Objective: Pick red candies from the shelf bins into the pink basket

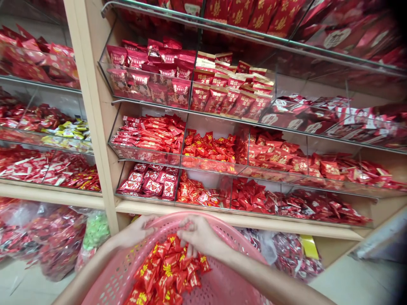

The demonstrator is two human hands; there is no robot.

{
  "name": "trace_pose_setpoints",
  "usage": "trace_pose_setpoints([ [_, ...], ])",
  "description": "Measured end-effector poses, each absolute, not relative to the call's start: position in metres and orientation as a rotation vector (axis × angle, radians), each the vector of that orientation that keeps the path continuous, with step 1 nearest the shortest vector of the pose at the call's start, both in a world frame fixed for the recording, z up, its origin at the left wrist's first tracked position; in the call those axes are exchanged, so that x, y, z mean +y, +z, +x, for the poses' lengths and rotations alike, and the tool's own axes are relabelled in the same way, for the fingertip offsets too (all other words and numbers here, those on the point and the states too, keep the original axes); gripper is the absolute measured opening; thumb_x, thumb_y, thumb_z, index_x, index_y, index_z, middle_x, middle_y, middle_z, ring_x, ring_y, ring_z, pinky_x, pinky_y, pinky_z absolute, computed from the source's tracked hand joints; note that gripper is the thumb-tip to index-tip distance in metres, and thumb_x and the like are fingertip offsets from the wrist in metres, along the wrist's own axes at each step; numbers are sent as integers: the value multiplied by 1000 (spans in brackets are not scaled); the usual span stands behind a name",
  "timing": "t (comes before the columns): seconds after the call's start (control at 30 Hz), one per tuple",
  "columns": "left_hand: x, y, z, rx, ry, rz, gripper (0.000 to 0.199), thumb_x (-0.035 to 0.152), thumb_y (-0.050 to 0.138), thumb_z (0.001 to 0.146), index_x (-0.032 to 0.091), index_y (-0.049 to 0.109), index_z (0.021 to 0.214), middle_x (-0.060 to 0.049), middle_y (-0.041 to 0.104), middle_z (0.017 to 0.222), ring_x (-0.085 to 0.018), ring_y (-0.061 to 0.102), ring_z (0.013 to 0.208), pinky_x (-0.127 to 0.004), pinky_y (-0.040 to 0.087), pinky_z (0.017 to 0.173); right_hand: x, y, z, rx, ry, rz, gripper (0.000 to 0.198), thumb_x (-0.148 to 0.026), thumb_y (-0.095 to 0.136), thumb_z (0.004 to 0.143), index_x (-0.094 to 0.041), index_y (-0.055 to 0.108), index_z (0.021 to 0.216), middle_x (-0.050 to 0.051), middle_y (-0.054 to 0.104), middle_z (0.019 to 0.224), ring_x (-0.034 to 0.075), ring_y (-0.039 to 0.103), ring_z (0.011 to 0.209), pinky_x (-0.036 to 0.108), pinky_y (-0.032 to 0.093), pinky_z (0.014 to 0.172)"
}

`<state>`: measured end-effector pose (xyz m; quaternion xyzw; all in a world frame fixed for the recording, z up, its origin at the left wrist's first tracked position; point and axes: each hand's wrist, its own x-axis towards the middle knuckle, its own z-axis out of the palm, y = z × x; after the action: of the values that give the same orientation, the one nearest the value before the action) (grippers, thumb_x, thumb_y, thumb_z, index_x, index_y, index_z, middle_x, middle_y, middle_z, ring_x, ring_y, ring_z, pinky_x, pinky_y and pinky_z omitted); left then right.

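A pink plastic basket (232,237) with round holes in its wall is low in front of me, tilted so that I look into it. Small red candy packets (171,269) with yellow print lie heaped in its middle and left part. At the basket's far left rim, my left hand (135,232) is closed over the edge. My right hand (199,235) hovers inside the far rim, its loosely bent fingers apart and pointing down at the top of the heap. Nothing shows in it, though it is slightly blurred and its palm is hidden.
Wooden shelves (92,97) with clear-fronted bins stand ahead. Similar red packets (210,148) fill a middle bin, with heart-print packets (152,182) below left. Filled plastic bags (57,241) sit on the floor at left, and another bag (289,254) lies under the shelf at right.
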<state>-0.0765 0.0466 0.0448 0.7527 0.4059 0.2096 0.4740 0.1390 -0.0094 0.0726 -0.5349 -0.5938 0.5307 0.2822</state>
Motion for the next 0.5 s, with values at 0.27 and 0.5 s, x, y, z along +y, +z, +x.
trace_pose_setpoints([
  [0.27,44,50,-81,1023,469,1735,58,44,53,75,7,48,120,-10,46,129,-23,44,117,-28,32,100,55,196,185,-1878,86,-1182,13,-26,53,77,-17,61,82,0,63,65,11,57,59,23,42,60],
  [0.5,19,40,-114,1041,562,1554,58,49,50,81,27,34,132,4,28,142,-14,28,129,-24,25,107,113,244,188,-1697,-171,-1619,16,-28,57,72,-19,62,84,5,66,82,18,61,82,28,44,71],
])
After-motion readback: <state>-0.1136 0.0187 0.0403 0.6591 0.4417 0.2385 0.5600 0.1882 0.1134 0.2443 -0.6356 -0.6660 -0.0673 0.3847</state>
